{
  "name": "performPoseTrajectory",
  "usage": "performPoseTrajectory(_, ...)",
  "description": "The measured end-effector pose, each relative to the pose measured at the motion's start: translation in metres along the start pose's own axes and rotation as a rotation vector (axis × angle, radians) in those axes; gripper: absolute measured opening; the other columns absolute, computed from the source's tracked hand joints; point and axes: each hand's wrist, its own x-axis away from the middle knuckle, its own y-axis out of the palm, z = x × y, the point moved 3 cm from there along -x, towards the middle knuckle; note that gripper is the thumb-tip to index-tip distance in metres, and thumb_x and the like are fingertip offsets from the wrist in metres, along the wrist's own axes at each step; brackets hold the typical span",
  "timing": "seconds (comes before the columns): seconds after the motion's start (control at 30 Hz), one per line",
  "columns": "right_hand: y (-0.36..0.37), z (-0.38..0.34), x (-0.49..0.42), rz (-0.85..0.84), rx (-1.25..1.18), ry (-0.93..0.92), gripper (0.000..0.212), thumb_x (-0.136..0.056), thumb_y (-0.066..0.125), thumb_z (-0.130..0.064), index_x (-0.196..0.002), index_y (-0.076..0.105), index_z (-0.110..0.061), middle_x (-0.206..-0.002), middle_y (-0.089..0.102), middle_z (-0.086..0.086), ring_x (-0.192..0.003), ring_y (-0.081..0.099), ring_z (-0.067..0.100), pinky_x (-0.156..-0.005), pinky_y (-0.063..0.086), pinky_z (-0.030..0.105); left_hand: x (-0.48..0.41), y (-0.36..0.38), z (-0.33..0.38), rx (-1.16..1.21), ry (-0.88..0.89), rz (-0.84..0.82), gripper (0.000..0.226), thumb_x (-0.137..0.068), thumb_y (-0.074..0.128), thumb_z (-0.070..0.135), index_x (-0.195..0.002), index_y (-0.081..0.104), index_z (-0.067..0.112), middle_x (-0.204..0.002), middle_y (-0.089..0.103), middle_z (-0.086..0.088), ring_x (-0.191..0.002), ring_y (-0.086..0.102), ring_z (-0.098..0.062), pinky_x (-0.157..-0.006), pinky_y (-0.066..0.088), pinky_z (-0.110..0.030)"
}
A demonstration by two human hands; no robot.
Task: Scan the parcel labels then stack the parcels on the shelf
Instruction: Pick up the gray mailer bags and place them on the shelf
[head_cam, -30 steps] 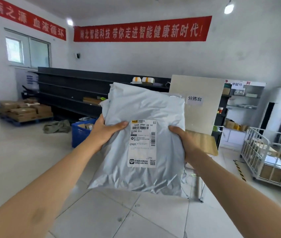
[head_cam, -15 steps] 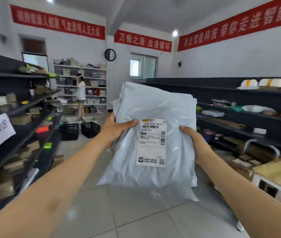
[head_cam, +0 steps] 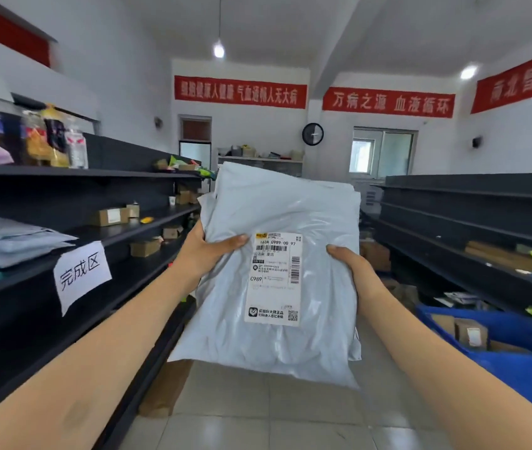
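Two hands, the left hand point(head_cam: 207, 251) and the right hand point(head_cam: 352, 267), grip a bundle of parcels point(head_cam: 277, 203). The layered top edges show at least two, though the exact number cannot be told, and one label point(head_cam: 276, 277) shows on the front. Left of the parcels are one left shelf point(head_cam: 63, 172), one paper sign point(head_cam: 81, 274) and at least four small cartons point(head_cam: 110, 216); right of them are one right shelf point(head_cam: 472, 186) and one blue bin point(head_cam: 524, 371); above them are four red banners point(head_cam: 240, 91), two lamps point(head_cam: 219, 51), one clock point(head_cam: 312, 134) and one window point(head_cam: 383, 152).
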Motion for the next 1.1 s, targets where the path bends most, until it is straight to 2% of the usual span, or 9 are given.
performPoseTrajectory(0.1,-0.001,0.029,-0.081,-0.089,-0.030,0.039,0.057,-0.066,0.074,-0.031,-0.117,0.067,-0.007,-0.113,0.072,0.013,-0.101,0.069,0.031,-0.087,0.054,0.039,-0.051,-0.004,-0.028,-0.048,0.004,0.058,0.039,-0.075,0.076,0.008,-0.096,0.057,0.035,-0.085,0.070,0.020,-0.075,0.067,0.005,-0.064,0.054,-0.014)
performPoseTrajectory(0.2,0.005,0.055,-0.169,-0.183,-0.073,0.058,0.062,-0.062,0.077,-0.031,-0.118,0.067,-0.006,-0.115,0.071,0.015,-0.105,0.067,0.033,-0.093,0.052,0.042,-0.100,-0.013,-0.060,-0.090,0.025,0.141,0.045,-0.075,0.077,0.010,-0.110,0.057,0.028,-0.100,0.067,0.015,-0.089,0.064,-0.001,-0.064,0.055,-0.014)
performPoseTrajectory(0.3,0.026,0.077,-0.254,-0.324,-0.045,0.092,0.061,-0.059,0.079,-0.032,-0.114,0.069,-0.007,-0.110,0.072,0.014,-0.098,0.070,0.030,-0.087,0.053,0.039,-0.147,-0.031,-0.093,-0.110,0.016,0.271,0.054,-0.073,0.079,0.013,-0.119,0.053,0.025,-0.106,0.065,0.012,-0.096,0.063,-0.005,-0.073,0.057,-0.022)
performPoseTrajectory(0.43,0.070,0.102,-0.360,-0.489,0.000,0.161,0.074,-0.044,0.086,-0.036,-0.111,0.071,-0.008,-0.107,0.073,0.014,-0.092,0.071,0.030,-0.081,0.053,0.036,-0.203,-0.060,-0.125,-0.153,0.024,0.468,0.059,-0.072,0.081,0.017,-0.124,0.052,0.023,-0.105,0.064,0.014,-0.096,0.063,-0.006,-0.062,0.053,-0.012)
performPoseTrajectory(0.53,0.116,0.134,-0.421,-0.601,-0.004,0.242,0.087,-0.028,0.090,-0.041,-0.107,0.073,-0.010,-0.102,0.075,0.014,-0.087,0.072,0.031,-0.078,0.053,0.036,-0.232,-0.090,-0.143,-0.205,0.009,0.599,0.044,-0.077,0.077,0.013,-0.111,0.051,0.026,-0.094,0.061,0.017,-0.085,0.060,-0.002,-0.052,0.048,-0.005)
performPoseTrajectory(0.6,0.154,0.160,-0.449,-0.689,-0.028,0.285,0.077,-0.035,0.089,-0.041,-0.104,0.073,-0.012,-0.098,0.075,0.013,-0.082,0.072,0.029,-0.077,0.053,0.037,-0.248,-0.121,-0.157,-0.224,-0.017,0.669,0.046,-0.075,0.079,0.015,-0.109,0.052,0.028,-0.100,0.064,0.013,-0.090,0.061,-0.006,-0.065,0.052,-0.012)
performPoseTrajectory(0.73,0.231,0.222,-0.499,-0.778,-0.108,0.374,0.022,-0.082,0.067,-0.028,-0.097,0.071,-0.012,-0.077,0.076,0.007,-0.065,0.072,0.022,-0.071,0.050,0.035,-0.276,-0.198,-0.191,-0.251,-0.062,0.771,0.049,-0.072,0.081,0.016,-0.113,0.057,0.028,-0.112,0.067,0.006,-0.104,0.064,-0.014,-0.093,0.052,-0.034)
performPoseTrajectory(1.0,0.402,0.309,-0.634,-0.852,-0.108,0.434,0.027,-0.082,0.067,-0.030,-0.101,0.070,-0.011,-0.075,0.077,0.007,-0.070,0.072,0.025,-0.073,0.050,0.035,-0.386,-0.360,-0.246,-0.262,-0.078,0.881,0.033,-0.075,0.078,0.009,-0.098,0.059,0.024,-0.097,0.069,0.006,-0.085,0.066,-0.008,-0.061,0.056,-0.015)
performPoseTrajectory(1.1,0.461,0.330,-0.692,-0.860,-0.127,0.462,0.032,-0.080,0.070,-0.033,-0.104,0.070,-0.012,-0.082,0.077,0.010,-0.087,0.069,0.030,-0.079,0.051,0.037,-0.438,-0.418,-0.256,-0.274,-0.088,0.932,0.045,-0.072,0.082,0.012,-0.110,0.059,0.017,-0.102,0.070,0.001,-0.087,0.068,-0.012,-0.066,0.058,-0.021)
